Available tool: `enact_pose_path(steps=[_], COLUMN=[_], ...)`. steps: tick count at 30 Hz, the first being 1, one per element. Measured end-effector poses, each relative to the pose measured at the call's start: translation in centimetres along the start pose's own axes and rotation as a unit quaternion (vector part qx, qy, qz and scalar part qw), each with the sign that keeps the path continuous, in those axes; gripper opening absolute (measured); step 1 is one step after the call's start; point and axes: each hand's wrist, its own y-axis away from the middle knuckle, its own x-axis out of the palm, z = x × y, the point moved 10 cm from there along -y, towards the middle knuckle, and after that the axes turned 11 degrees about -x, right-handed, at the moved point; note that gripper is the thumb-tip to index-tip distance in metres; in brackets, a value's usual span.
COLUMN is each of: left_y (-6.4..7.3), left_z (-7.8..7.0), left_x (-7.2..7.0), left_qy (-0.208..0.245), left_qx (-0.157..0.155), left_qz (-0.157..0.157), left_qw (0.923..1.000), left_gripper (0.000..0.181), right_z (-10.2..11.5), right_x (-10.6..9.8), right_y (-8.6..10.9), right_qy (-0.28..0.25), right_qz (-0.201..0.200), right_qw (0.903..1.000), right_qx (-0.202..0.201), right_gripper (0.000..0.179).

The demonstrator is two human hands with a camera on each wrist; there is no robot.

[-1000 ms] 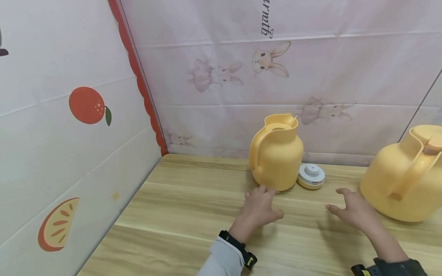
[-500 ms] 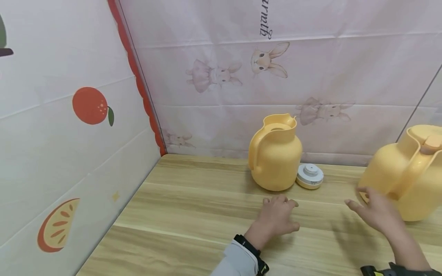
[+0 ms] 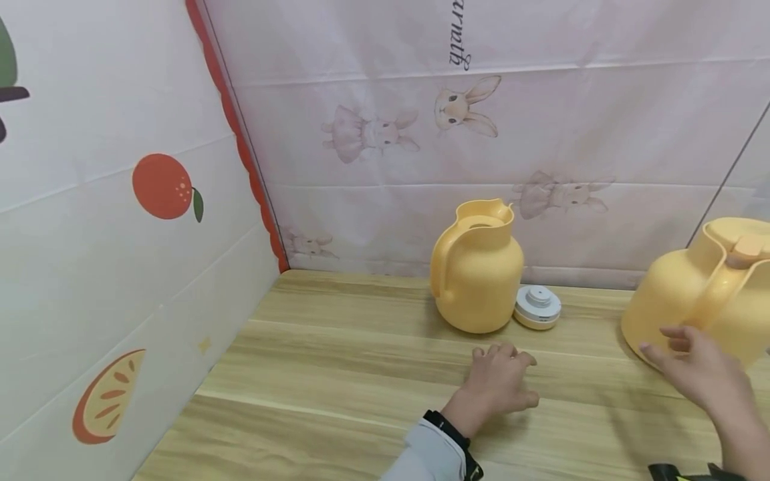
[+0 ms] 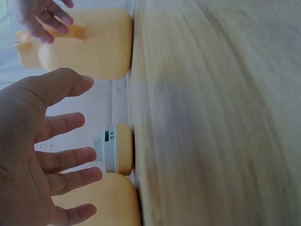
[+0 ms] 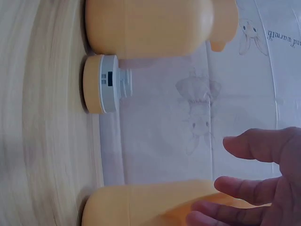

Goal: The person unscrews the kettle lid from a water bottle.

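Observation:
A yellow thermos jug (image 3: 479,284) without its lid stands upright near the back wall, its handle toward the left. Beside its base lies the round lid (image 3: 537,307), upside down with the white stopper facing up. Farther right is a second yellow thermos jug (image 3: 676,294) with its lid on, partly cut off by the frame. My left hand (image 3: 499,381) hovers over the table in front of the first jug, fingers spread and holding nothing. My right hand (image 3: 704,371), fingers loosely bent and holding nothing, overlaps the second jug's body just below its handle (image 3: 716,294) in the head view.
A wood-grain table (image 3: 337,374) bears everything. Behind it rises a pinkish wall covering (image 3: 373,220) printed with rabbits. On the left, a white wall covering (image 3: 198,280) with fruit prints borders the table.
My right hand has moved right, from beside the second jug to in front of it. My left hand has shifted right and back from the first jug's base. Jugs and lid stay put.

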Motion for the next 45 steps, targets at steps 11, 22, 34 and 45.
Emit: enact_pose_path(steps=[11,22,34,45], left_y=[-0.2,-0.9,-1.8,-2.5], left_z=[-0.9,-1.6,-1.8,-2.3], left_x=[0.5,1.3,2.0,3.3], left_qy=[0.003,0.004,0.018,0.022], left_qx=[0.005,0.013,0.000,-0.008], left_qz=[-0.005,-0.001,-0.008,0.012], left_qw=[1.0000,0.9999,0.9998,0.9997], left_gripper=[0.048,0.053,0.051,0.051], right_z=[-1.5,-3.5,-3.6,-4.3], right_x=[-3.5,-3.9,-3.5,-2.6], right_y=[1.1,1.1,0.0,-1.5], right_qy=[-0.032,-0.076,-0.104,-0.188], right_qz=[-0.133,-0.236,-0.269,-0.284], right_qw=[0.9881,0.9604,0.9471,0.9297], right_qx=[0.071,0.128,0.142,0.140], right_gripper=[0.042,0.057,0.052,0.043])
